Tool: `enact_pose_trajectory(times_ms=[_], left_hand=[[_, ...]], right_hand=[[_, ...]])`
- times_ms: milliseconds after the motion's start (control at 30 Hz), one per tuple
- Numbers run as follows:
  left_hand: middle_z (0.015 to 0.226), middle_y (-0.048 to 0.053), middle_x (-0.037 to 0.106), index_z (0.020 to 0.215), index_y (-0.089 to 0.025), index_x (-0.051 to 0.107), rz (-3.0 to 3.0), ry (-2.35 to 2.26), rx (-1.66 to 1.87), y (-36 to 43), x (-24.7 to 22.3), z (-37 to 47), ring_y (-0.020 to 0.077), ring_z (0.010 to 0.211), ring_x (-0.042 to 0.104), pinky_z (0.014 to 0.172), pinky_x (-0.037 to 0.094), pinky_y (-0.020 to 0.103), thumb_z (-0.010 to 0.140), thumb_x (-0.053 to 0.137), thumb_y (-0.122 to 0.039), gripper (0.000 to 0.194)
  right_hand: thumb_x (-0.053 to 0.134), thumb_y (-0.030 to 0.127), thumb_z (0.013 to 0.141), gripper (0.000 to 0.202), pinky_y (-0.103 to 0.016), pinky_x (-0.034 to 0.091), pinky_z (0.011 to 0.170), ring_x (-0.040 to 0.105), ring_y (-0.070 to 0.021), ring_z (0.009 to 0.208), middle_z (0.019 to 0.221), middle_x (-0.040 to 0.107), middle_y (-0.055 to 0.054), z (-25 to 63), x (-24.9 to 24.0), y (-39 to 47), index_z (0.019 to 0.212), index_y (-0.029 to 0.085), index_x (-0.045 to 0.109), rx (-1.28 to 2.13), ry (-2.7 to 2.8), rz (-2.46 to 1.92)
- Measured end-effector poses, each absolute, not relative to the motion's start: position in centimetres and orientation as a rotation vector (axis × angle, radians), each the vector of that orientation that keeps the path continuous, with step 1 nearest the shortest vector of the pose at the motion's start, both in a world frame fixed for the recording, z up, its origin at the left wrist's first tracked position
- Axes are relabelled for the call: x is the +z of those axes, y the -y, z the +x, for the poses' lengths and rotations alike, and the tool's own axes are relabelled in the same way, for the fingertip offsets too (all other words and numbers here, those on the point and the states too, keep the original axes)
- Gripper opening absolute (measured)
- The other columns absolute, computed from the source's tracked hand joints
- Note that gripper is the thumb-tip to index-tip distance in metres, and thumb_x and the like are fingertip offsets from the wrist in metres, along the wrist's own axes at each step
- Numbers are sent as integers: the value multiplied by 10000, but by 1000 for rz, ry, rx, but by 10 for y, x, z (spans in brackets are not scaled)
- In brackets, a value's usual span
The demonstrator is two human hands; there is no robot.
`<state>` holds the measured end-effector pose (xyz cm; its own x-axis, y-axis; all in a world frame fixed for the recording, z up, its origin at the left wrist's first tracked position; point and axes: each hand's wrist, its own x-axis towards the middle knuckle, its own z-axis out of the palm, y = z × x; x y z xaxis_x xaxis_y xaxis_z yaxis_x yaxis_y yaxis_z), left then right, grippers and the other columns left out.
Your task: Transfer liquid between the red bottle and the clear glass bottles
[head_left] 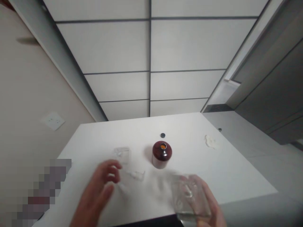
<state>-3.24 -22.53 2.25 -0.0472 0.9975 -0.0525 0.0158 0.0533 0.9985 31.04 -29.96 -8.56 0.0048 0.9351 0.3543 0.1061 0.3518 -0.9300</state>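
My right hand (213,205) is wrapped round a clear square bottle-like container (190,198) at the lower right, partly blurred by motion. My left hand (100,186) hovers over the table's left side, fingers curled but apart, nothing in them. Just beyond it lies a clear rectangular piece (125,155), and a smaller clear part (138,175) rests to its right; I cannot tell exactly what either is. Between the hands and farther back stands a dark red bottle (161,154), upright, its round mouth uncovered and orange inside. A small black cap (163,135) lies behind it.
The white table (187,126) carries a crumpled whitish scrap (209,142) at its right. A dark flat edge (149,221) shows at the bottom. On the floor sits a small dark round object (220,129). Behind stand panelled sliding doors (118,47); a wall socket (54,121) is left.
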Motion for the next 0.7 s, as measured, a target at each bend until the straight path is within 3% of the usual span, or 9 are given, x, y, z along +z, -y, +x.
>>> enact_pose_trajectory(times_ms=[67,133,200,300,367,467,567,633,700], left_hand=[[1478,88,703,1434,-435,699,1588,-1147,886,261,23,-16,418,1277,680,1100,578,510,689,972,-434,794],[1628,38,602,1581,-531,531,1846,-1078,670,281,22,-4,407,1453,594,1191,528,523,804,896,-385,871],[1621,19,612,1606,-584,457,1983,-1082,596,287,24,-1,375,1452,611,1209,522,501,836,878,-347,909],[1520,37,694,1560,-577,506,2082,-1162,606,281,41,-10,389,1349,685,1171,553,497,704,998,-369,1010],[1482,55,716,1506,-528,582,2111,-1238,651,269,62,-15,399,1315,700,1135,573,509,695,1004,-420,920],[1383,99,743,1371,-377,697,2126,-1253,738,239,98,-6,393,1289,699,1114,573,508,740,949,-464,685],[1332,110,730,1301,-271,685,2148,-1312,753,192,118,12,356,1269,688,1144,533,508,825,832,-445,528],[1375,121,706,1306,-244,646,2147,-1393,746,157,116,22,358,1321,658,1178,497,522,815,799,-412,541],[1411,131,686,1323,-238,612,2139,-1449,715,122,101,27,362,1344,646,1186,487,532,811,785,-396,563]], right_hand=[[1002,285,580,1369,-481,707,769,788,-452,1135,1416,722,-111,267,-89,310,1668,478,194,907,1524,-988],[1012,246,514,1526,-478,714,774,760,-478,1187,1474,684,-83,220,-89,312,1666,531,52,867,1611,-996],[997,265,523,1548,-468,718,769,753,-476,1203,1552,634,-33,181,-89,310,1633,608,-25,831,1638,-1015],[1015,265,524,1625,-462,712,815,759,-463,1197,1516,654,-105,156,-92,303,1646,517,-132,814,1626,-952],[1046,332,521,1616,-445,720,722,791,-461,1120,1466,678,-160,165,-97,299,1652,472,-99,760,1589,-873],[945,488,755,1100,-453,718,766,807,-402,1088,1439,692,-161,203,-100,297,1638,409,295,759,1402,-950],[710,497,1008,411,-406,694,844,806,-324,1038,1226,779,-132,244,-93,296,1359,290,661,774,1155,-1105],[667,467,1049,262,-358,679,834,804,-283,942,1029,797,-103,264,-88,287,1173,247,739,774,1094,-1171],[705,485,1027,267,-322,668,802,790,-263,875,929,786,-82,278,-85,271,1076,229,763,770,1039,-1232]])
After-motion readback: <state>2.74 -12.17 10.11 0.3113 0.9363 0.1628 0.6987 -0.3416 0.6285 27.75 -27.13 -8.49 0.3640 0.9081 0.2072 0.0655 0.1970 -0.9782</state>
